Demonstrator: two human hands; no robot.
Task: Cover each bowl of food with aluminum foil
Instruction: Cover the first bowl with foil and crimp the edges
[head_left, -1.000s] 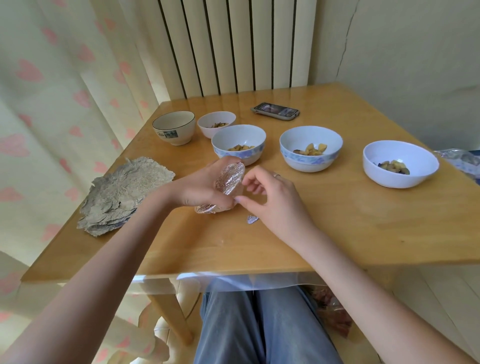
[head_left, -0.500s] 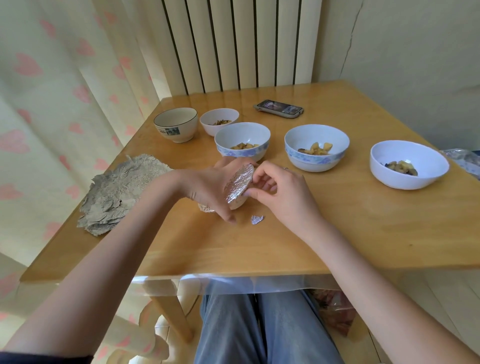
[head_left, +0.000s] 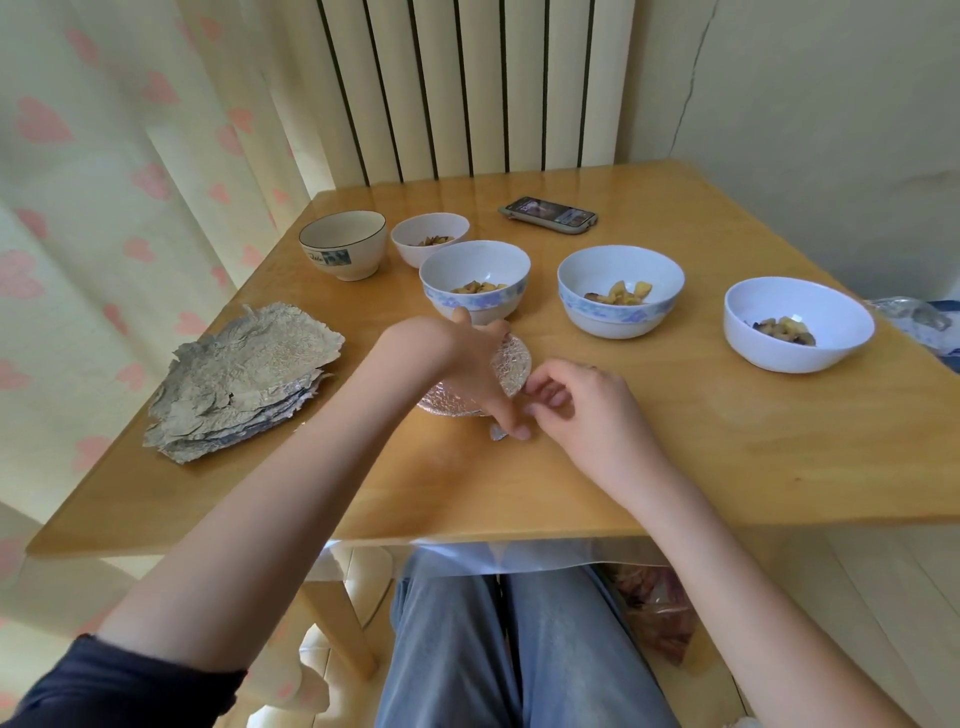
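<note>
My left hand (head_left: 452, 358) grips a small foil-wrapped bowl (head_left: 515, 361), tilted on its side just above the wooden table (head_left: 727, 447). My right hand (head_left: 576, 405) has its curled fingertips pinching the foil at the bowl's right rim. A tiny foil scrap (head_left: 497, 432) lies under my left fingertips. Behind stand uncovered bowls with food: a small white bowl (head_left: 430, 236), two blue-patterned bowls (head_left: 475, 299) (head_left: 621, 312), and a white bowl (head_left: 797, 353) at the right. A stack of crumpled foil sheets (head_left: 244, 379) lies at the left.
A cream bowl with a dark rim (head_left: 343, 254) stands at the back left. A phone (head_left: 548, 214) lies near the table's far edge. A clear plastic bag (head_left: 914, 317) sits at the right edge. Curtain and radiator border the table.
The foil-wrapped bowl has come down closer to the table and turned flatter. My right fingers shifted from its upper edge to its right rim.
</note>
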